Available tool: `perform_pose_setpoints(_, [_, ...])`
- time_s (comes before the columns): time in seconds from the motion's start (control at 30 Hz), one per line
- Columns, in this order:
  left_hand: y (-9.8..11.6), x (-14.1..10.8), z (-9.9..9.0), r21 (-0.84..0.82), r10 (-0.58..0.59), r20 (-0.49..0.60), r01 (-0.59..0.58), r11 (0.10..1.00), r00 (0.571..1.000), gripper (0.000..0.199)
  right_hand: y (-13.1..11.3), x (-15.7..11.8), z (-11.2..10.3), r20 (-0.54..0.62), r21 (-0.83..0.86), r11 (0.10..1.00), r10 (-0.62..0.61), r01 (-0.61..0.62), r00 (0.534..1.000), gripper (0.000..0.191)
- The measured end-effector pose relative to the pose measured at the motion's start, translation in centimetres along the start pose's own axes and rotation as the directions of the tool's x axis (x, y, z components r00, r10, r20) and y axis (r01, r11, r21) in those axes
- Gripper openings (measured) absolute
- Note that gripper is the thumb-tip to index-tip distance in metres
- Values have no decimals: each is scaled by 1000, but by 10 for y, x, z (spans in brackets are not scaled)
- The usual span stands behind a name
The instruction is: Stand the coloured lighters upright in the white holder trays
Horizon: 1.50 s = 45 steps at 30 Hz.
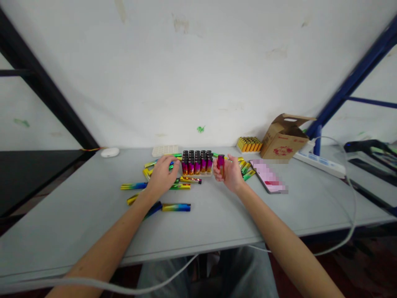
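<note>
My right hand [232,174] is closed around a purple-and-orange cylinder [221,161] that looks like a battery, held upright to the right of the group. Several similar cylinders [197,167] with dark tops stand in rows in a pale tray [207,175] between my hands. At the tray's left side my left hand [163,174] is closed, back upward, fingers curled down over shiny flat sleeves; what its fingertips hold is hidden. Yellow, green and blue sleeves [176,207] lie scattered around and below it, and more sleeves [247,170] lie beyond my right hand.
A pale gridded tray [165,150] lies by the wall. At back right are a tray of yellow cylinders [249,144], an open cardboard box [283,142] and a power strip [322,162]. A phone [269,178] lies to the right, a white case [110,152] far left. A cable [353,207] crosses the table edge.
</note>
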<state>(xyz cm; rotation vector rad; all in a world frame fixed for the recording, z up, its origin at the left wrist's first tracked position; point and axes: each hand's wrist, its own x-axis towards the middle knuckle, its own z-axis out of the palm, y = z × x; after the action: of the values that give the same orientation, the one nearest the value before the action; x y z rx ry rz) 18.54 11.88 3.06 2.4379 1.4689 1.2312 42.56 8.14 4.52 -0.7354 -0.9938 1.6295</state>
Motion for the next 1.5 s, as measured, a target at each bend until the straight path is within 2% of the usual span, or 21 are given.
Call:
perform_pose_setpoints(0.17, [3, 0, -2, 3, -17, 27, 16, 1000, 1000, 33, -1, -1, 1, 20, -8, 998, -63, 63, 998, 26])
perform_pose_setpoints(0.4, [7, 0, -4, -2, -45, 79, 45, 999, 996, 36, 1, 0, 0, 100, -41, 997, -58, 62, 993, 32])
perform_pose_setpoints(0.5, [9, 0, -5, -3, -66, 111, 66, 998, 992, 38, 3, 2, -3, 32, -197, 960, -195, 198, 980, 34])
perform_pose_setpoints(0.57, [10, -1, -5, 0, -81, 153, 82, 997, 985, 41, 5, 3, -4, -21, -406, 847, -384, 343, 923, 34])
perform_pose_setpoints(0.63, [10, -2, -5, -1, -92, 206, 94, 996, 974, 42, 5, 2, -6, 6, -625, 648, -554, 436, 833, 35])
perform_pose_setpoints(0.67, [10, -3, -4, -3, -94, 235, 98, 995, 968, 43, 5, 1, -7, 51, -706, 544, -599, 454, 799, 36])
perform_pose_setpoints(0.73, [11, -4, -2, -13, -95, 285, 103, 995, 954, 44, 5, -1, -8, 158, -800, 376, -620, 467, 769, 36])
perform_pose_setpoints(0.83, [10, -6, 2, -33, -84, 327, 101, 994, 941, 43, 8, -1, -8, 218, -863, 246, -607, 442, 764, 36])
perform_pose_setpoints(0.9, [10, -8, 4, -44, -71, 338, 92, 995, 938, 40, 11, 0, -7, 171, -881, 253, -618, 400, 767, 39])
perform_pose_setpoints(1.03, [9, -9, 5, -46, -48, 353, 69, 997, 935, 36, 16, 3, -6, 39, -853, 395, -605, 342, 795, 36])
perform_pose_setpoints(1.1, [8, -9, 4, -42, -38, 356, 56, 998, 934, 36, 17, 4, -6, 16, -841, 424, -600, 335, 800, 34])
perform_pose_setpoints(1.3, [2, -9, 7, -11, -56, 370, 65, 998, 927, 41, 17, 2, -8, 120, -842, 362, -599, 401, 792, 27])
perform_pose_setpoints(1.5, [-4, -10, 13, -57, -65, 360, 91, 994, 931, 32, 23, 3, -10, 128, -901, 263, -599, 346, 790, 25])
